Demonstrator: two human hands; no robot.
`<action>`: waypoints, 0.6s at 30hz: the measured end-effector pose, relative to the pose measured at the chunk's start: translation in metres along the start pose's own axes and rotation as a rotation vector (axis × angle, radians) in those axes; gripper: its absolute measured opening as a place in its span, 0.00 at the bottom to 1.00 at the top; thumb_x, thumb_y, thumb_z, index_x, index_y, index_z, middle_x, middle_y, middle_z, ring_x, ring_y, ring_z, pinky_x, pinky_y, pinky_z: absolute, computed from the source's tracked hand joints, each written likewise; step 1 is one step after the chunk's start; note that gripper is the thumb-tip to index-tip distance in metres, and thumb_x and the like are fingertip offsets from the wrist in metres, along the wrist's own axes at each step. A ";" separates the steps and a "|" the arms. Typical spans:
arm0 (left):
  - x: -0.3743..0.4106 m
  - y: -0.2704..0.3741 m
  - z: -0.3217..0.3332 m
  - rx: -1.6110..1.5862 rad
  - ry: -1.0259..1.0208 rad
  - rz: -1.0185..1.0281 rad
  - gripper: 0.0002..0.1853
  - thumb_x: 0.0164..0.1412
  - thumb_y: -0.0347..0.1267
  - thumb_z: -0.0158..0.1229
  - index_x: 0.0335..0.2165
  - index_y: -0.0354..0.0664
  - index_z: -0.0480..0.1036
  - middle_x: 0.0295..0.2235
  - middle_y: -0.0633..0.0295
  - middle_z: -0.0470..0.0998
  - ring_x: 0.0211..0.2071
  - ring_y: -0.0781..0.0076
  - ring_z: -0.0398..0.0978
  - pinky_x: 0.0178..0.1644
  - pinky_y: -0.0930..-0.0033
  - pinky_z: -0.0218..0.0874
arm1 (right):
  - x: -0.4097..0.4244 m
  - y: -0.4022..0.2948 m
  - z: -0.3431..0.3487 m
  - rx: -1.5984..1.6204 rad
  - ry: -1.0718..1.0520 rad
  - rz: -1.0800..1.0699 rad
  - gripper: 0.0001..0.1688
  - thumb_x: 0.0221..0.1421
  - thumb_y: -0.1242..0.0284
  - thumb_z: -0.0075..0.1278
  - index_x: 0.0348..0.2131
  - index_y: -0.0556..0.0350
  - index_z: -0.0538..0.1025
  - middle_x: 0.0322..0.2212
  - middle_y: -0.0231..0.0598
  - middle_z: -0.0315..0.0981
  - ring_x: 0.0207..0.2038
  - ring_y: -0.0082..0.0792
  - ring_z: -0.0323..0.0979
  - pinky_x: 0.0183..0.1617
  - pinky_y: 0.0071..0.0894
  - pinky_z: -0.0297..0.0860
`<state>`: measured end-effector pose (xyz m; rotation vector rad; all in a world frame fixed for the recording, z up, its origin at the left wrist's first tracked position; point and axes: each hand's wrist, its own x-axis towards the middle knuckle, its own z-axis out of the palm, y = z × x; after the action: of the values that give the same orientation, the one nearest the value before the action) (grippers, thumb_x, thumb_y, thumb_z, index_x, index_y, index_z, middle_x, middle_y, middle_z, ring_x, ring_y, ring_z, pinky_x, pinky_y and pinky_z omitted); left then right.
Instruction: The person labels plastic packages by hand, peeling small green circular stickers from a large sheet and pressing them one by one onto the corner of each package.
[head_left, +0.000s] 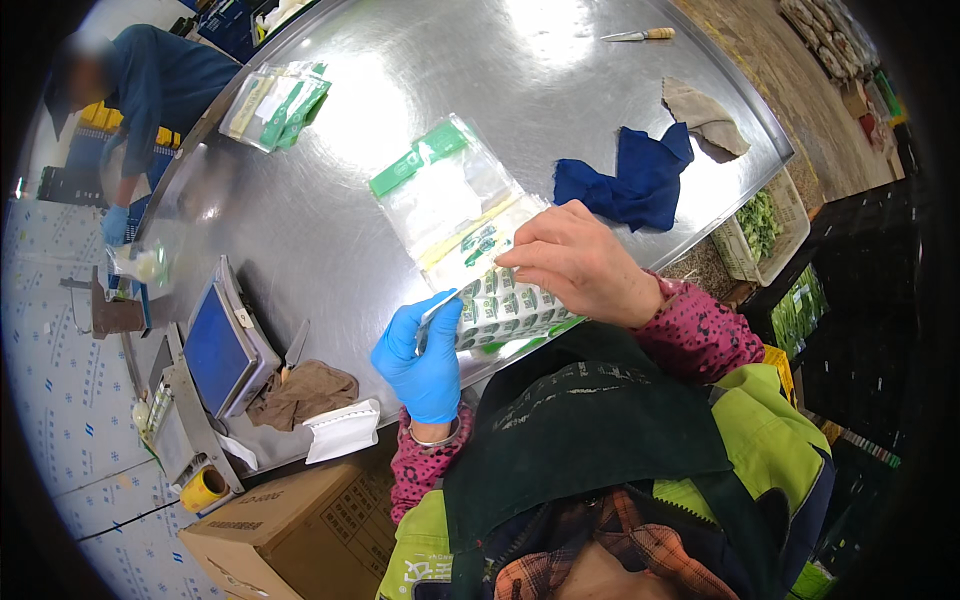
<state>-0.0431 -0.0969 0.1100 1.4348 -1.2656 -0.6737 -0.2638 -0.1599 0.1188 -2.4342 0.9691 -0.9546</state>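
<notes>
My left hand (421, 356), in a blue glove, pinches the left edge of a sheet of small green-and-white printed labels (501, 311) between thumb and fingers. My bare right hand (589, 262) reaches over the sheet, its fingertips close together at the sheet's upper edge. Whether those fingertips grip a label is not clear. Just beyond lie flat clear plastic bags (487, 176) with a green band and a printed lower panel, on the steel table (345, 217). Part of the sheet is hidden under my right palm.
Around the table lie more bags (277, 105), a blue cloth (630, 180), a beige cloth (701, 116), a wooden-handled knife (639, 34), a scale (225, 337), a second knife (297, 346) and a brown cloth (311, 394). A co-worker (150, 97) is at the far left. A crate of greens (761, 229) stands right.
</notes>
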 end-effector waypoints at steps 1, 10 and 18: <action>0.000 -0.001 0.001 -0.005 0.005 -0.007 0.07 0.55 0.22 0.67 0.35 0.37 0.82 0.25 0.65 0.78 0.27 0.83 0.70 0.31 0.77 0.62 | -0.001 0.001 0.001 -0.050 -0.016 -0.006 0.19 0.47 0.75 0.62 0.42 0.52 0.80 0.36 0.33 0.75 0.40 0.35 0.71 0.45 0.34 0.62; -0.005 0.000 0.002 -0.257 0.082 -0.285 0.06 0.57 0.24 0.66 0.35 0.34 0.80 0.27 0.67 0.79 0.27 0.85 0.71 0.31 0.80 0.62 | -0.015 -0.008 0.011 -0.117 0.185 -0.220 0.17 0.41 0.81 0.57 0.36 0.58 0.79 0.31 0.38 0.73 0.31 0.35 0.71 0.40 0.35 0.63; -0.006 0.000 -0.026 -0.230 0.077 -0.120 0.05 0.53 0.20 0.65 0.31 0.32 0.79 0.26 0.62 0.79 0.23 0.78 0.72 0.30 0.75 0.64 | -0.027 0.000 -0.019 0.775 0.627 0.427 0.03 0.56 0.83 0.51 0.33 0.61 0.75 0.34 0.37 0.72 0.31 0.22 0.67 0.36 0.20 0.64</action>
<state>-0.0212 -0.0830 0.1159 1.3401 -1.0134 -0.8092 -0.2914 -0.1423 0.1199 -1.2483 0.9865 -1.5833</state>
